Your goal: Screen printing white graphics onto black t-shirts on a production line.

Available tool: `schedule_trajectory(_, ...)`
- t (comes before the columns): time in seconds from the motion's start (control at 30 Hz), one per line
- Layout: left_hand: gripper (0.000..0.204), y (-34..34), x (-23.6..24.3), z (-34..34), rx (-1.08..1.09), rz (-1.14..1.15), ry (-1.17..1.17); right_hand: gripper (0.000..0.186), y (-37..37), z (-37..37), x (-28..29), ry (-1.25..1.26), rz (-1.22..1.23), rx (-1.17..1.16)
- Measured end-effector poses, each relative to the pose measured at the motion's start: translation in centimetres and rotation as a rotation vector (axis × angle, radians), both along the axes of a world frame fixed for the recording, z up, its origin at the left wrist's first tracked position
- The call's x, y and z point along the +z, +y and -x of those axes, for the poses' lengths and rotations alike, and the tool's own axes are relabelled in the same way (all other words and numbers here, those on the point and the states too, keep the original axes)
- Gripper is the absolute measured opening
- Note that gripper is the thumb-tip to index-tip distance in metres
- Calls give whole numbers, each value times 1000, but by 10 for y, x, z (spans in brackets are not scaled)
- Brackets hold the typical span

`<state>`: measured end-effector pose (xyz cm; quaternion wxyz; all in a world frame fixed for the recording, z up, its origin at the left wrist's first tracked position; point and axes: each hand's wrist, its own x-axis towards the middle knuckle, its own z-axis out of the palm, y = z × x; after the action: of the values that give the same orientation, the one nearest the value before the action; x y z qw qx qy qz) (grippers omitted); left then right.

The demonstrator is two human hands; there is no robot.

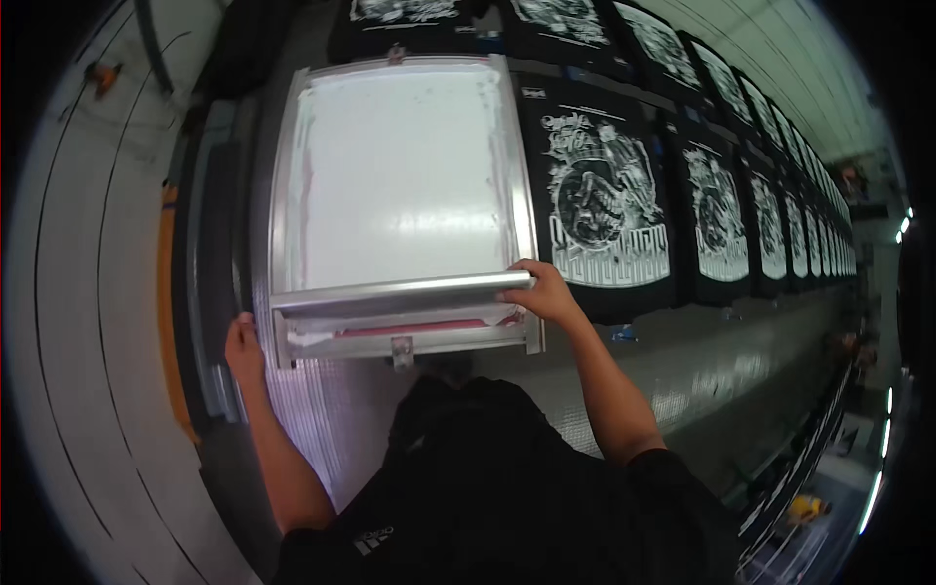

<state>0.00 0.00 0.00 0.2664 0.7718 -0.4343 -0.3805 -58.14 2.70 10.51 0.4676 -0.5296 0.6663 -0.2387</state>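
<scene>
A screen-printing frame (519, 190) with metal sides lies in front of me, its pale mesh (400, 175) smeared with white ink along the edges. Across its near end rests a squeegee (400, 292) with a long silvery metal handle. My right hand (542, 292) grips the right end of that handle, thumb and fingers wrapped around it. Left of the frame's near corner, my left hand (244, 349) is apart from the squeegee, beside a dark rail. Its fingers look curled together; whatever they hold is too small to make out. Pinkish-red ink (409, 328) shows in the strip below the handle.
Black shirts (609, 195) with white prints lie in long rows to the right and beyond the frame. A metal clamp (402, 351) sits at the frame's near edge. Along the left runs a dark rail (219, 253) with a yellow-orange strip (168, 322).
</scene>
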Motion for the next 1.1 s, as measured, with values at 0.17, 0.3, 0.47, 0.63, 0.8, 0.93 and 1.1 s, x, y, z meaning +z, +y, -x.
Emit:
schedule_trajectory(0.17,48,-47,-48,72,-12,-2,341,38,3,36,-30,-280,-44,-218)
schedule_trajectory(0.3,51,-21,-18,94,72,167,229,37,14,41,-7,-349,-84,-274)
schedule_trajectory(0.47,47,26,19,181,121,204,266,38,43,129,25,-276,-90,-297)
schedule_trajectory(0.63,38,44,23,366,5,172,343,30,97,295,35,-252,-18,-347)
schedule_trajectory(0.8,48,64,26,502,-33,141,319,30,129,423,33,-303,10,-406)
schedule_trajectory(0.93,47,74,28,551,9,174,338,32,127,481,26,-327,-18,-385)
schedule_trajectory(1.1,45,81,16,567,61,140,381,37,116,509,15,-296,-36,-333)
